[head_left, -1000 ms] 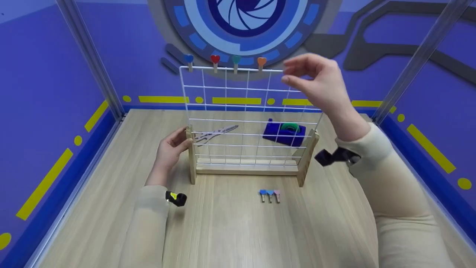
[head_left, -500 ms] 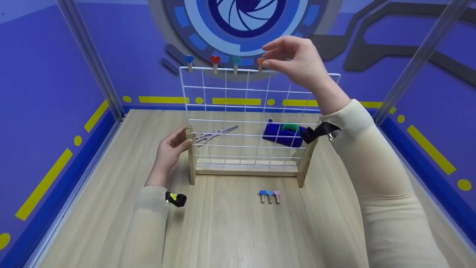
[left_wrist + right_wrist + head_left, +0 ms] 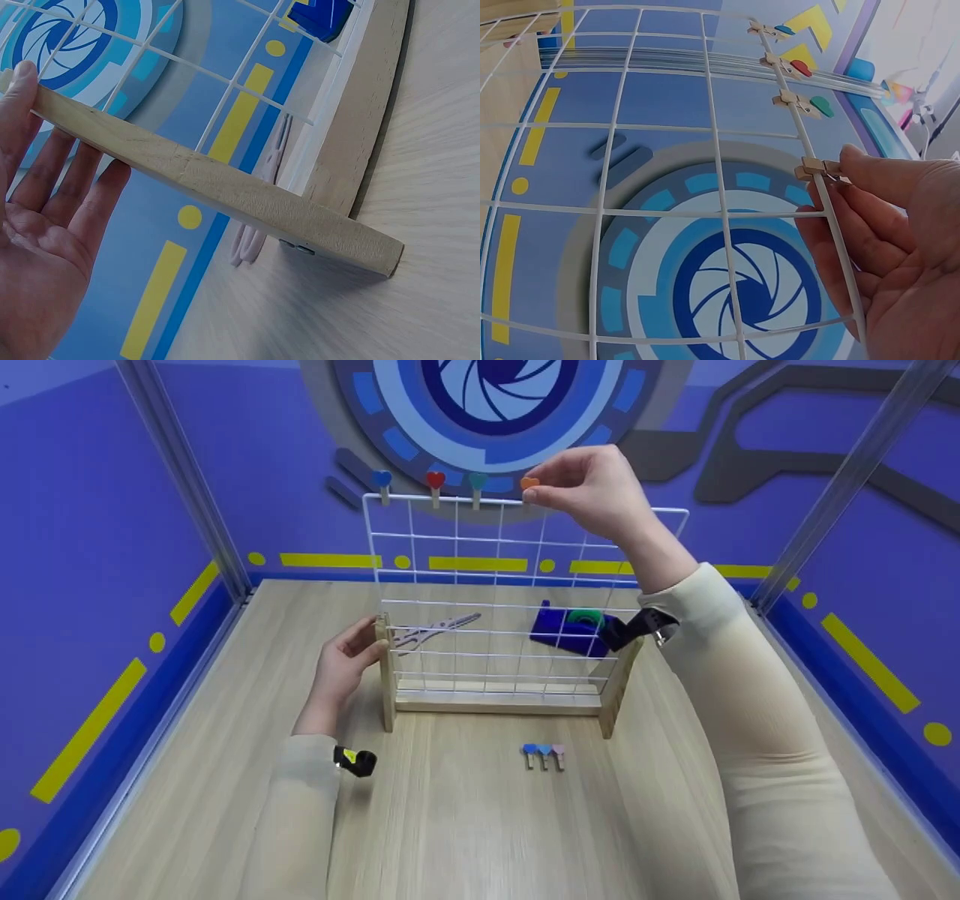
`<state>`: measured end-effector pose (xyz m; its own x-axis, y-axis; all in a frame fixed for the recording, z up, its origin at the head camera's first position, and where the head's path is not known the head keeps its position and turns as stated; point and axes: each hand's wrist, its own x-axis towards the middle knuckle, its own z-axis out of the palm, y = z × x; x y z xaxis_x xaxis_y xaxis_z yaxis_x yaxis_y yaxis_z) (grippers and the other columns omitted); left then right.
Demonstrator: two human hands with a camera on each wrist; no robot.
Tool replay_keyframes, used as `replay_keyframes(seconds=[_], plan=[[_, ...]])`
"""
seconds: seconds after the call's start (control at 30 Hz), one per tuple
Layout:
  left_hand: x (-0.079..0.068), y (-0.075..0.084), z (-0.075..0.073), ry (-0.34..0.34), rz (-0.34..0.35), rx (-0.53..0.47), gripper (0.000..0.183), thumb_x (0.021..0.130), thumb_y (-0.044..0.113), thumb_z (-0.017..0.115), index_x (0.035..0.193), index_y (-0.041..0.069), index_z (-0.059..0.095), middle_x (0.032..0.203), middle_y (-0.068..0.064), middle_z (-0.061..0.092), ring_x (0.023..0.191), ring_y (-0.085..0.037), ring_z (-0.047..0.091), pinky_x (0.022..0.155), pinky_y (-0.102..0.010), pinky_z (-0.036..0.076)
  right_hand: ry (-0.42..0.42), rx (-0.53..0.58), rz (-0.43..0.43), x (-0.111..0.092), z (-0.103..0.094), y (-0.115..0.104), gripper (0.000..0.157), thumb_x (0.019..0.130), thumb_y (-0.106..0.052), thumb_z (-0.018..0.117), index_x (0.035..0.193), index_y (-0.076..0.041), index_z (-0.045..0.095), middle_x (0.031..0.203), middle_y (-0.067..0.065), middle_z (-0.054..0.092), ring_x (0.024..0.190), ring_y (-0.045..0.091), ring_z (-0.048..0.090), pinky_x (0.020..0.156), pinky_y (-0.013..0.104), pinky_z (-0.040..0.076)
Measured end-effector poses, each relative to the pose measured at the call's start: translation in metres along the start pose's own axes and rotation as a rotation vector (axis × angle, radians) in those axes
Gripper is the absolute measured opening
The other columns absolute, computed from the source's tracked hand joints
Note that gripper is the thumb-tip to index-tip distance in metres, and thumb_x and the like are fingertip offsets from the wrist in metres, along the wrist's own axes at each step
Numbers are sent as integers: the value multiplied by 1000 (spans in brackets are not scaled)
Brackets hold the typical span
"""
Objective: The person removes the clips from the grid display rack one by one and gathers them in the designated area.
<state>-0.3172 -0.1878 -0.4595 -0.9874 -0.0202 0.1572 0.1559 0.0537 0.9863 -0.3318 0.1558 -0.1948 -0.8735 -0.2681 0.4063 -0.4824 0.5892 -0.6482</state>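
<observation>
My right hand (image 3: 600,495) pinches a clothespin with an orange heart (image 3: 529,482) at the top bar of a white wire grid (image 3: 409,497). In the right wrist view, the wooden jaws of this clothespin (image 3: 814,169) straddle the wire, while thumb and fingers cover its heart end. Clipped farther left along that bar are clothespins with a blue heart (image 3: 382,478), a red heart (image 3: 435,479) and a green heart (image 3: 478,481). My left hand (image 3: 341,667) holds the left wooden post (image 3: 387,697) of the grid's stand, thumb in front (image 3: 45,240).
Three small heart clothespins (image 3: 544,755), dark blue, light blue and pink, lie on the table (image 3: 465,825) before the stand. Behind the grid are a blue tape dispenser (image 3: 559,630) with green tape and a pale scissors-like tool (image 3: 450,624). Blue-purple walls surround the table.
My right hand has moved left along the top bar to the orange-heart clothespin and now pinches it. The left hand has stayed on the post.
</observation>
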Motion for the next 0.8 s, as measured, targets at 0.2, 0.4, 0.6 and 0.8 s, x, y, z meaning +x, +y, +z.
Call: replay_keyframes(seconds=[0.2, 0.4, 0.6, 0.8], plan=[[0, -1, 0, 1, 11, -2, 55, 99, 13, 69, 151, 6, 51, 141, -18, 61, 115, -5, 62, 97, -18, 56, 33, 5, -32, -2, 2, 1, 23, 95, -30, 76, 107, -12, 80, 107, 6, 78, 88, 6, 69, 84, 17, 56], [1, -2, 0, -3, 12, -4, 56, 99, 14, 70, 151, 6, 50, 137, -15, 63, 113, -5, 63, 96, -18, 57, 63, 22, -35, -2, 3, 3, 21, 94, -29, 77, 103, -11, 81, 101, 3, 78, 85, 6, 68, 81, 16, 55], [1, -1, 0, 3, 6, -4, 54, 99, 9, 68, 151, 7, 51, 139, -17, 62, 112, -3, 64, 95, -17, 57, 108, 93, -68, -3, 4, 5, 16, 92, -25, 80, 97, -10, 81, 92, -5, 78, 81, 6, 68, 77, 15, 56], [0, 1, 1, 9, -2, -4, 54, 99, 10, 68, 150, 8, 52, 141, -18, 61, 113, -5, 63, 95, -17, 57, 127, 184, -106, -3, 2, 8, 15, 92, -21, 79, 98, -8, 81, 93, -4, 79, 82, 8, 70, 77, 15, 57]])
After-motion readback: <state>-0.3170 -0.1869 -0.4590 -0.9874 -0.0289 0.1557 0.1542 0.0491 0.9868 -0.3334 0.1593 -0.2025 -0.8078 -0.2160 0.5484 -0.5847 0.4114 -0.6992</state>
